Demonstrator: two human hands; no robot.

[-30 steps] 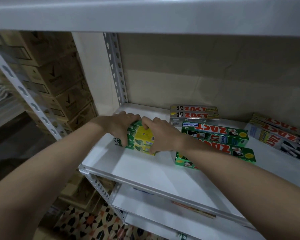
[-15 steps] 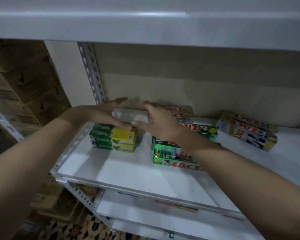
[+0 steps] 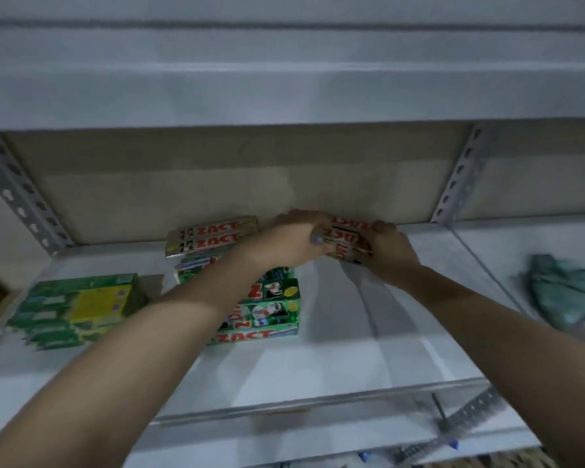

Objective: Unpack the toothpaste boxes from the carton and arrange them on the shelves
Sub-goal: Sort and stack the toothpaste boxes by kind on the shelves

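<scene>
White shelf [image 3: 335,359]: both hands' fingers [image 3: 298,221] curl around silver toothpaste boxes [image 3: 347,236].

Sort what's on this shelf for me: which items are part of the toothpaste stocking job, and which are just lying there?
Part of the job:
- silver Zact boxes gripped by left hand and right hand
- silver Zact stack by the back wall
- green Zact boxes
- green-and-yellow boxes
- shelf

Lying about:
- crumpled teal cloth, on the next shelf bay to the right

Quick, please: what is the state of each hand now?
Left hand: gripping the left end of the grey boxes.
Right hand: gripping their right end.
</scene>
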